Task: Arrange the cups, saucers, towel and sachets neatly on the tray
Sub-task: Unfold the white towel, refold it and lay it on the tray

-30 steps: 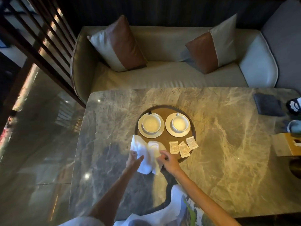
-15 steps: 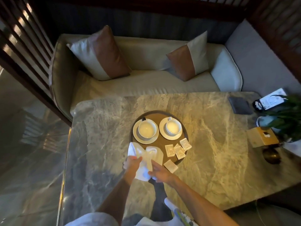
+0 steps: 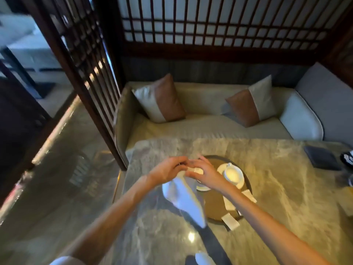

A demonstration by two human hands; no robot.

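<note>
Both my hands are up over the counter (image 3: 286, 188), close together at the tray's 10 o'clock edge. The left hand (image 3: 168, 170) and right hand (image 3: 207, 175) each have their fingers curled onto the top of the towel (image 3: 183, 199), pinching it between them. The fingertips nearly meet, though the blur keeps me from seeing whether they touch. The towel hangs from that grip in a long white fold. It slants down toward 5 o'clock and crosses the tray's rim on the 8 o'clock side. I cannot tell whether its lower end touches anything.

The tray (image 3: 213, 205) is round and dark and lies flat on the counter. At its 1 o'clock a cup (image 3: 232, 174) stands upright on a saucer (image 3: 241, 185). A second saucer (image 3: 202, 188) shows at 9 o'clock, mostly under my right hand, and what stands on it is hidden. A sachet (image 3: 249, 196) lies at 3 o'clock by the rim. A second sachet (image 3: 229, 204) is near the middle, partly behind my right forearm. A third sachet (image 3: 230, 222) lies across the rim at 6 o'clock, half off the tray.

A dark square pad (image 3: 321, 157) sits on the counter well off at the tray's 2 o'clock. Beyond the counter at 12 o'clock is a sofa (image 3: 210, 129) with two cushions (image 3: 162, 100), and behind it a wooden screen (image 3: 210, 25).
</note>
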